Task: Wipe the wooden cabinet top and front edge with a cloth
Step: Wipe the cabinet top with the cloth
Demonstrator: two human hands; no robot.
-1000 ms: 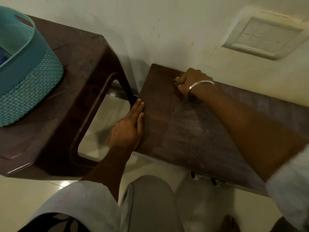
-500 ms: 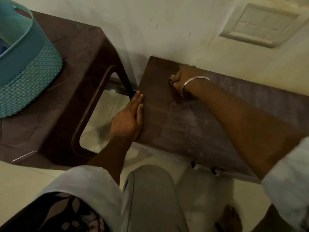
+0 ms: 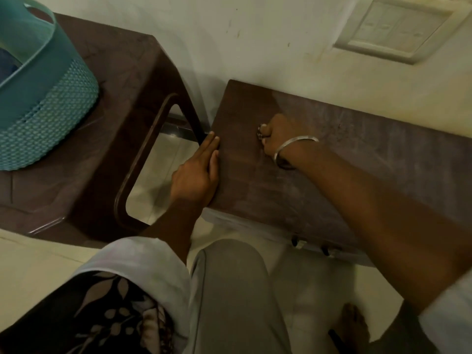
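Note:
The dark wooden cabinet top point(image 3: 268, 195) runs along the wall, dusty grey toward the right and darker at its left end. My right hand point(image 3: 279, 135), with a metal bangle on the wrist, is balled round a small dark cloth point(image 3: 260, 134) and presses it onto the top near the left end. Only a bit of the cloth shows past my fingers. My left hand point(image 3: 198, 172) lies flat with straight fingers along the cabinet's left edge. The front edge point(image 3: 255, 226) is just above my knee.
A brown plastic stool point(image 3: 122, 98) stands left of the cabinet with a teal woven basket point(image 3: 43, 103) on it. A switch plate point(image 3: 393, 29) is on the wall above. My knee point(image 3: 229, 290) and bare foot point(image 3: 353, 325) are on the pale tiled floor below.
My right hand has drawn the cloth from the back edge by the wall toward the middle of the top. My left hand stays on the left edge.

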